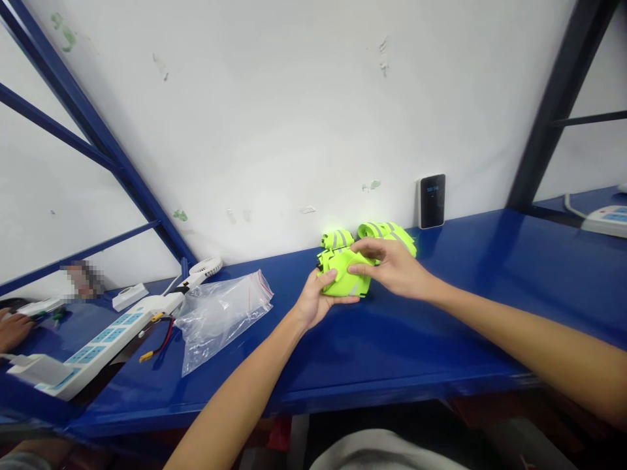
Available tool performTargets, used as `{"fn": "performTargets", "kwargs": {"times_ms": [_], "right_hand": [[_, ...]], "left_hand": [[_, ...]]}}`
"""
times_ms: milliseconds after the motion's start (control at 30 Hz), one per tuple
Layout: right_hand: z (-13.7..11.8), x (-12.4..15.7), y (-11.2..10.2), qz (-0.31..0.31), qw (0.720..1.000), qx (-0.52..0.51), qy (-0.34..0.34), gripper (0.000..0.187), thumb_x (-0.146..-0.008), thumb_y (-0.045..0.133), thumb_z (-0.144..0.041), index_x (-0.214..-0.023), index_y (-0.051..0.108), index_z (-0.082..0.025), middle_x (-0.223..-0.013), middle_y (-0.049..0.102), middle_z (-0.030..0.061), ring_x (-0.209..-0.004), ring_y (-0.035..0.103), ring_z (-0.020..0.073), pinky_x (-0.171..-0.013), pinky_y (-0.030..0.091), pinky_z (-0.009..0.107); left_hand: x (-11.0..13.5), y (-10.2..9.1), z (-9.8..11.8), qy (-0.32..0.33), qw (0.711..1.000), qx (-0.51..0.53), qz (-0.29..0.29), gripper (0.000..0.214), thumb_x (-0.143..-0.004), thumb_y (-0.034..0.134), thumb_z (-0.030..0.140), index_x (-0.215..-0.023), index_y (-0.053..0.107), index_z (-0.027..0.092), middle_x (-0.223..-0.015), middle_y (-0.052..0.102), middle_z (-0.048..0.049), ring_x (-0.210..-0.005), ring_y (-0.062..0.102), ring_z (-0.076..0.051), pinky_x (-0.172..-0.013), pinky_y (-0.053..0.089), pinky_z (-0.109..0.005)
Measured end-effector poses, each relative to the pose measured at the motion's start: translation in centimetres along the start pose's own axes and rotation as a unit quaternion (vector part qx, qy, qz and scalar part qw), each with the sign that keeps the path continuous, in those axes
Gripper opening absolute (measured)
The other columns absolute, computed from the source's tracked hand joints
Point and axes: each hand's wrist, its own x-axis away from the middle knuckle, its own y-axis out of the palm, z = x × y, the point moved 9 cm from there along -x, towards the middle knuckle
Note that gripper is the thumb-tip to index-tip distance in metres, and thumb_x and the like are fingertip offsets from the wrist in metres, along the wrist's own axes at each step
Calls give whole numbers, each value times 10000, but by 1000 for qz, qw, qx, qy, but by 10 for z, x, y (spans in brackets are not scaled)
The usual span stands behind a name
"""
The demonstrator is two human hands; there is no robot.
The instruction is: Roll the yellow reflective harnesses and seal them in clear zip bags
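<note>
A folded neon-yellow vest (345,279) with grey reflective stripes lies at the back of the blue bench (441,326), held between both hands. My left hand (316,301) cups it from below and the left, fingers curled round its edge. My right hand (394,266) presses on its top right, fingers pinched on the fabric. Two more rolled neon-yellow vests (386,232) sit just behind, against the white wall.
A clear zip bag (220,313) lies left of my hands. Further left are a white power strip (98,346), a small white fan (203,269) and red-black wires (159,339). A dark phone-like device (432,201) leans on the wall. Another person's hand (12,328) shows at far left.
</note>
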Motion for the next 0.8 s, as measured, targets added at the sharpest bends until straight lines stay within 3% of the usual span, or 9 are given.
{"fn": "performTargets", "kwargs": {"times_ms": [167, 400, 600, 800], "right_hand": [[1, 2, -1, 14, 1000, 26, 10, 353, -770, 725, -380, -1072, 635, -222, -945, 700, 50, -822, 652, 223, -721, 515, 369], [19, -1, -2, 10, 996, -57, 69, 519, -712, 767, -408, -1157, 573, -222, -806, 704, 24, -749, 670, 213, -661, 534, 347], [37, -1, 2, -8, 977, -160, 142, 407, -685, 793, -387, -1021, 665, -196, -849, 749, 47, -813, 694, 223, -741, 542, 363], [54, -1, 5, -11, 955, -236, 179, 276, -654, 824, -326, -889, 745, -204, -807, 755, 20, -762, 674, 170, -739, 505, 315]], "left_hand": [[-3, -9, 3, 59, 991, -100, 71, 576, -729, 735, 421, -1195, 520, 159, -1097, 670, -122, -796, 707, -240, -564, 620, -337], [-5, -13, 4, 67, 986, -131, 79, 540, -780, 675, 456, -1210, 506, 176, -1084, 673, -112, -769, 708, -235, -538, 628, -361], [-4, -11, 6, 64, 990, -116, 57, 573, -749, 710, 421, -1227, 498, 187, -1135, 653, -116, -864, 701, -261, -605, 638, -384], [-4, -7, 2, 57, 986, -155, 35, 521, -796, 661, 425, -1226, 481, 193, -1181, 619, -122, -881, 695, -271, -591, 636, -405]]}}
